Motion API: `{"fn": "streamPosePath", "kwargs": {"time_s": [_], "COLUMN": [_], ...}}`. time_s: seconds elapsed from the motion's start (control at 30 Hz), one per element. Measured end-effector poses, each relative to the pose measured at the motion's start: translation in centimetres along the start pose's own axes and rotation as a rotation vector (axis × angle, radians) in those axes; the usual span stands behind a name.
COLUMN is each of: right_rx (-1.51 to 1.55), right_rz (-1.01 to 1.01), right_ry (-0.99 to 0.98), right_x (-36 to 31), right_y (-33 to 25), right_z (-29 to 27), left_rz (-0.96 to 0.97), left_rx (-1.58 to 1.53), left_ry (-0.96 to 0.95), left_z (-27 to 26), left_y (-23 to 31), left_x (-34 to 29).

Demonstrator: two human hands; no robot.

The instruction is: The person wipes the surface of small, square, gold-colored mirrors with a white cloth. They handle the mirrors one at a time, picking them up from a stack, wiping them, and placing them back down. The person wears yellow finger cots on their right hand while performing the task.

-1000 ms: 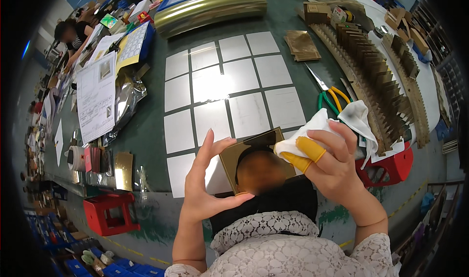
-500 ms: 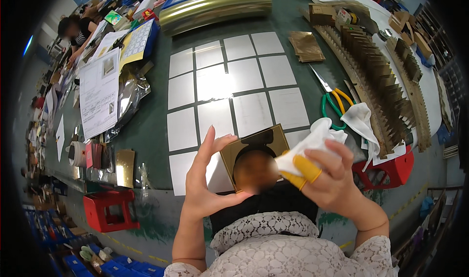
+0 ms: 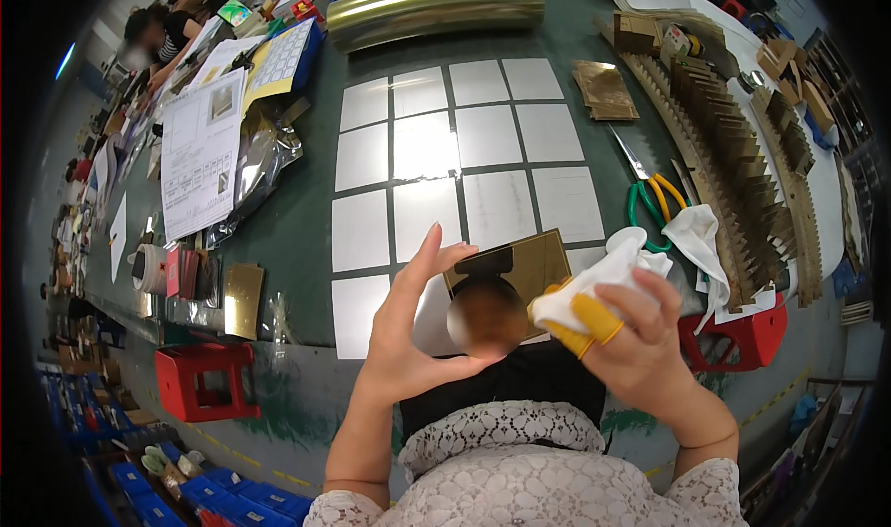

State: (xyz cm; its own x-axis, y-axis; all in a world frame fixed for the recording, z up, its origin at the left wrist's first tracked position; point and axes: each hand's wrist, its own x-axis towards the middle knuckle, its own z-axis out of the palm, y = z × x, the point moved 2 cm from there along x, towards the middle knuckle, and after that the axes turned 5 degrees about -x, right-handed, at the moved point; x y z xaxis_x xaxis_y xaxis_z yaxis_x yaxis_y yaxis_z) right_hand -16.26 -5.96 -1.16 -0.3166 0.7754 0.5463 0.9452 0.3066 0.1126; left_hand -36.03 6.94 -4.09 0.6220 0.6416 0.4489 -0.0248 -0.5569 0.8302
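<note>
The left hand (image 3: 401,349) had its grip on a small mirror-like plate (image 3: 541,265), thumb along the lower edge and fingers at the upper left corner. The plate was tilted above the near edge of the green counter (image 3: 299,197), in front of the person's body, and it showed a dark reflection. The right hand (image 3: 642,346) held a bunched white cloth (image 3: 599,281) in a closed grip, with yellow finger covers (image 3: 596,316) on two fingers. The cloth overlapped the plate's right side in view; whether the two touched, I could not tell.

Beyond the hands, pale squares (image 3: 492,139) lay in rows on the counter, the nearest ones partly hidden by the left hand and the plate. To their right were scissors (image 3: 632,154) with one green and one yellow handle, a second cloth (image 3: 696,234) just beside them, and a few brown sheets (image 3: 608,91). Farther right, toothed racks (image 3: 729,169) held a long row of upright plates. A gold roll (image 3: 436,12) lay across the far end. Papers (image 3: 200,160) lay on the left, and a red stool (image 3: 186,383) stood below that side.
</note>
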Motion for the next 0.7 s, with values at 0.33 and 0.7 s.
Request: {"fn": "streamPosePath", "kwargs": {"time_s": [0.33, 0.7], "right_rx": [0.065, 0.126], "right_rz": [-0.061, -0.105], "right_ry": [-0.018, 0.025], "right_x": [0.8, 2.4], "right_y": [-1.1, -2.4], "right_z": [0.6, 2.0], "left_rz": [-0.030, -0.071], "left_rx": [-0.018, -0.051], "left_ry": [-0.032, -0.103], "left_z": [0.2, 0.5], "left_y": [0.1, -0.7], "left_x": [0.2, 0.2]}}
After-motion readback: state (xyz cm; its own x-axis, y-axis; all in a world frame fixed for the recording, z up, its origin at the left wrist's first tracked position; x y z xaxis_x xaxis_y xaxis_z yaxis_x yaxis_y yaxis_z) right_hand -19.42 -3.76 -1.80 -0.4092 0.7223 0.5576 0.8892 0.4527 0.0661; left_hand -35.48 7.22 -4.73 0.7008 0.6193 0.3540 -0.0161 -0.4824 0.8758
